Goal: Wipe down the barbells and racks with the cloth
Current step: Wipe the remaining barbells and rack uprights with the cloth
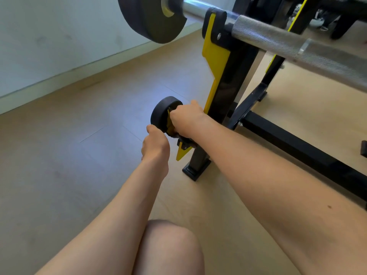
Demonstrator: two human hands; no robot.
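A steel barbell (282,44) with a black plate (151,18) rests across the top of a black and yellow rack (224,90). Low on the rack's upright, a small black weight plate (159,114) sits on a storage peg. My right hand (186,120) grips a yellow cloth (169,124) bunched against the inner face of that small plate. Just below it, my left hand (155,142) is curled in at the plate's lower edge; what its fingers hold is hidden.
The rack's black base bar (297,147) runs to the right along the wooden floor (89,155). A pale wall with a skirting board (59,76) stands at the left. My knee (168,247) is at the bottom centre. Other black equipment stands at the top right.
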